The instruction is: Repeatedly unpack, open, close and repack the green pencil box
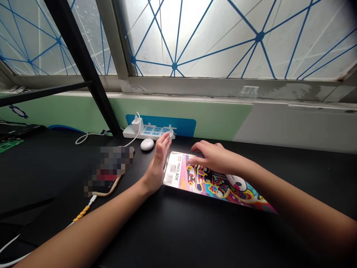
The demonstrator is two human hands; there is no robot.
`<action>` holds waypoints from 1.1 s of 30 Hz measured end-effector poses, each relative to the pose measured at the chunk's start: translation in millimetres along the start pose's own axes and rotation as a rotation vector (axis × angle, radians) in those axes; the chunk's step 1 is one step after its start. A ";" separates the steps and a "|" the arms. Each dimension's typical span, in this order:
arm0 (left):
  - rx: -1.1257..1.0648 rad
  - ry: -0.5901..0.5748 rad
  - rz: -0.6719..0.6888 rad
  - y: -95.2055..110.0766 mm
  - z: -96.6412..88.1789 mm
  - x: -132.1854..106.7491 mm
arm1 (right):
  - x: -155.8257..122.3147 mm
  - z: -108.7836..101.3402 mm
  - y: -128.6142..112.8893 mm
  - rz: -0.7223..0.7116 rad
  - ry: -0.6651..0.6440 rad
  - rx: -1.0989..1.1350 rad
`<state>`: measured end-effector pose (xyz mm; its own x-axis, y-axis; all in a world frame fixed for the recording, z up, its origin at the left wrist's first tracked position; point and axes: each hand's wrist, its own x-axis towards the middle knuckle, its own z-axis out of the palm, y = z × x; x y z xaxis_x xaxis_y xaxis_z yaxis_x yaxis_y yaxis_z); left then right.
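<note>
Head view: between the two hands, a colorful pencil box (213, 186) on the black table (178, 230), white label toward the left. At the box's left end, the left hand (156, 169), opened flat and on edge, fingers straight, palm turned to the box; contact or a slight gap, cannot tell. Over the box's far edge, the right hand (216, 158), fingers loosely bent, thumb above the printed face and apart from the fingertips; pinching the edge or only resting, cannot tell. Beyond the box's left end, a white rounded object (147, 144), then a power strip (156, 131) with a white plug (137, 124). Farther left of the box, a phone (111, 173), partly pixelated, with a cable (80, 214) attached. Behind the box, a window (212, 44) with blue lines.
</note>
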<state>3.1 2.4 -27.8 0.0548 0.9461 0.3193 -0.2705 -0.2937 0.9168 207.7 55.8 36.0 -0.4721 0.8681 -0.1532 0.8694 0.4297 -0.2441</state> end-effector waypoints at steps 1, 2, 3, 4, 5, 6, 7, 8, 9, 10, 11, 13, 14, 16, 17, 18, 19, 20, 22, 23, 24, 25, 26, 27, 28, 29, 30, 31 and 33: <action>-0.002 0.005 0.001 0.5 -0.5 1.0 | -10.1 -1.2 12.0 0.045 0.030 0.040; -0.001 0.008 0.004 0.8 -0.9 1.7 | -21.6 -1.6 26.5 0.090 0.066 0.094; 0.001 0.012 0.009 1.0 -1.1 2.1 | -33.8 -0.7 43.2 0.121 0.119 0.143; 0.001 0.015 0.015 1.1 -1.1 2.2 | -46.4 1.7 61.4 0.145 0.174 0.205; -0.001 0.016 0.018 1.0 -0.7 1.9 | -58.6 5.6 80.0 0.164 0.236 0.287; -0.007 0.018 0.018 1.0 -0.1 1.4 | -69.6 11.0 97.9 0.177 0.307 0.392; -0.014 0.018 0.015 0.9 0.9 0.5 | -78.8 17.4 113.8 0.217 0.381 0.514; -0.023 0.018 0.009 1.0 2.1 -0.5 | -85.6 24.4 126.6 0.268 0.440 0.643; -0.031 0.017 0.003 1.2 3.4 -1.7 | -89.9 31.4 135.4 0.309 0.503 0.800; -0.039 0.017 -0.001 1.7 4.7 -2.9 | -91.8 38.0 140.0 0.337 0.590 0.937; -0.045 0.018 -0.003 2.4 5.8 -4.0 | -91.9 43.8 140.5 0.348 0.631 1.006; -0.035 0.016 -0.001 4.6 7.3 -5.3 | -88.9 52.2 132.4 0.324 0.637 1.122; -0.024 0.018 0.004 6.0 7.6 -5.3 | -87.1 54.6 126.4 0.306 0.621 1.151; -0.016 0.043 0.002 8.3 7.2 -4.1 | -84.9 56.5 116.6 0.282 0.591 1.210; -0.023 0.061 -0.006 9.0 6.6 -3.0 | -84.8 56.2 114.2 0.278 0.578 1.228; -0.032 0.082 -0.019 9.1 5.8 -1.8 | -85.2 55.4 113.9 0.279 0.565 1.239; -0.032 0.103 -0.040 8.9 4.9 -0.6 | -86.1 54.3 115.1 0.285 0.550 1.238; -0.014 0.124 -0.068 8.3 3.8 0.6 | -87.1 52.9 117.2 0.291 0.533 1.215; 0.063 0.164 -0.141 7.2 1.7 2.5 | -89.5 49.8 121.0 0.303 0.482 1.117; 0.105 0.178 -0.192 7.1 0.8 3.3 | -90.7 48.2 121.6 0.308 0.451 1.065; 0.139 0.186 -0.249 7.6 0.1 4.2 | -91.9 46.7 120.9 0.307 0.423 1.018; 0.156 0.189 -0.303 8.5 -0.4 5.2 | -93.0 45.3 119.1 0.303 0.396 0.971; 0.160 0.185 -0.348 9.9 -0.8 6.2 | -94.2 44.0 116.4 0.298 0.372 0.917; 0.155 0.179 -0.382 11.4 -1.0 7.3 | -95.2 42.7 113.3 0.289 0.352 0.856; 0.141 0.177 -0.405 12.9 -1.2 8.3 | -96.3 41.5 110.1 0.275 0.334 0.790; 0.123 0.179 -0.420 14.3 -1.4 9.2 | -97.3 40.5 107.3 0.259 0.316 0.726; 0.105 0.183 -0.432 15.4 -1.7 10.0 | -98.2 39.5 104.9 0.243 0.295 0.672; 0.092 0.191 -0.442 16.2 -2.1 10.5 | -99.1 38.6 103.3 0.227 0.280 0.635; 0.084 0.214 -0.456 16.9 -2.9 11.1 | -100.6 37.2 101.8 0.199 0.266 0.595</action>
<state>-3.7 8.3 -9.5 -0.0506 0.9848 -0.1662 -0.1865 0.1542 0.9703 338.2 3.0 -9.0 -0.1933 0.9807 -0.0280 0.6719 0.1116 -0.7322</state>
